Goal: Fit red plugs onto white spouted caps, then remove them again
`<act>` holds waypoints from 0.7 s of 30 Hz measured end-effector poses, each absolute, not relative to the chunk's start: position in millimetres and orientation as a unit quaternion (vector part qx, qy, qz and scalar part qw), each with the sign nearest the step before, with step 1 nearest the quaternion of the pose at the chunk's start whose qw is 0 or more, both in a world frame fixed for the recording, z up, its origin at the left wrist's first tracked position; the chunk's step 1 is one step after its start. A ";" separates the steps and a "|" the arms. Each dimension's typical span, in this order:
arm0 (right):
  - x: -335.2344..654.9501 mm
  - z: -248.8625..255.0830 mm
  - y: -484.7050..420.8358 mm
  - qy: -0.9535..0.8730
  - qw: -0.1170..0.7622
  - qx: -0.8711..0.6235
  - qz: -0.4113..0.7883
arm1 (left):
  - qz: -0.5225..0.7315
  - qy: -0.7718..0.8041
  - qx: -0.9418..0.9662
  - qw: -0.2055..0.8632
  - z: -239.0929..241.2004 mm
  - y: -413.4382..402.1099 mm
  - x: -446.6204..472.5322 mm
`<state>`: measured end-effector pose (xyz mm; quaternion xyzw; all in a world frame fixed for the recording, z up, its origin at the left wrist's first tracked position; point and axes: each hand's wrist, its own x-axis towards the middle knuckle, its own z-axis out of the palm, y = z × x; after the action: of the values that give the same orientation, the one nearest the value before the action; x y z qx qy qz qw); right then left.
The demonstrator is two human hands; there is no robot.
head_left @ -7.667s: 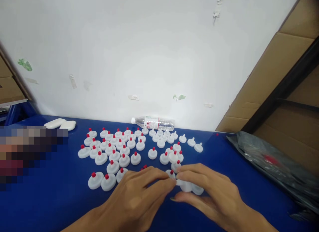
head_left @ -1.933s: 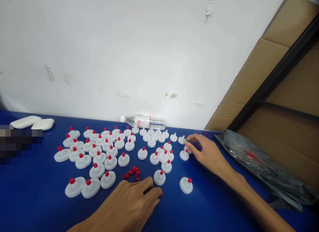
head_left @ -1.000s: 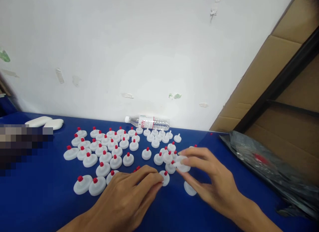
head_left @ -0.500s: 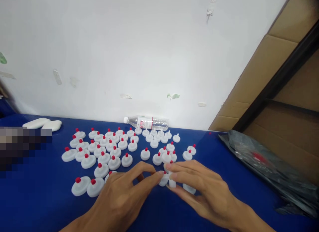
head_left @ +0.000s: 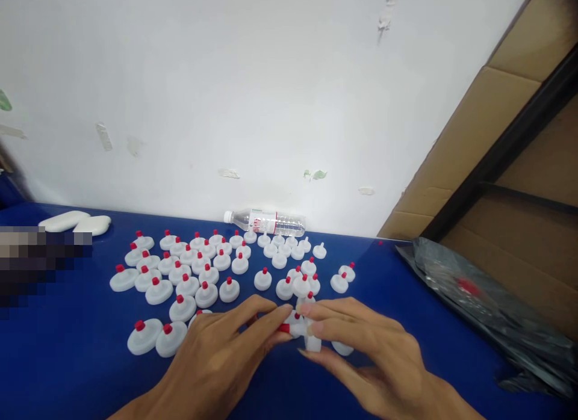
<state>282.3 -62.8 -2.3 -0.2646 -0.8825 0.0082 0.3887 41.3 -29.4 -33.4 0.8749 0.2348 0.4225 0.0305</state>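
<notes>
Low in the middle, the left hand (head_left: 221, 363) pinched a red tip (head_left: 284, 328) against a white cap (head_left: 312, 343) pinched by the right hand (head_left: 377, 360). Other caps (head_left: 198, 269) crowded just above, a black bag (head_left: 487, 311) far right

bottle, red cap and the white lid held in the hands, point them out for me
bottle (head_left: 266, 222): head view, on its label.
red cap (head_left: 284, 328): head view, on its visible red side.
white lid (head_left: 312, 343): head view, on the white part that shows.
</notes>
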 end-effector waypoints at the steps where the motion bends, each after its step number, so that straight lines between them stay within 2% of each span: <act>1: 281.2 -1.6 -63.5 -0.881 0.388 -0.271 0.012 | 0.420 0.230 0.877 0.033 -31.9 -30.2 42.0; 9: 271.4 3.2 -70.7 -0.883 0.394 -0.255 -0.020 | 0.429 0.214 0.878 0.006 -14.8 -40.1 47.4; 13: 273.7 -1.2 -66.4 -0.887 0.359 -0.290 -0.032 | 0.391 0.244 0.887 0.014 -11.8 -35.1 47.2; 16: 285.8 1.0 -57.5 -0.879 0.331 -0.338 -0.054 | 0.372 0.251 0.893 -0.031 -9.6 -27.9 41.4; 21: 322.7 16.4 -31.2 -0.752 0.417 -0.489 -0.147 | 0.377 0.291 0.877 -0.061 -7.3 -18.5 28.6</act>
<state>322.7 -31.2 16.4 -0.4887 -0.7522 -0.1474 0.4167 28.6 -18.5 -7.3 0.8772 0.2906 0.3772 -0.0609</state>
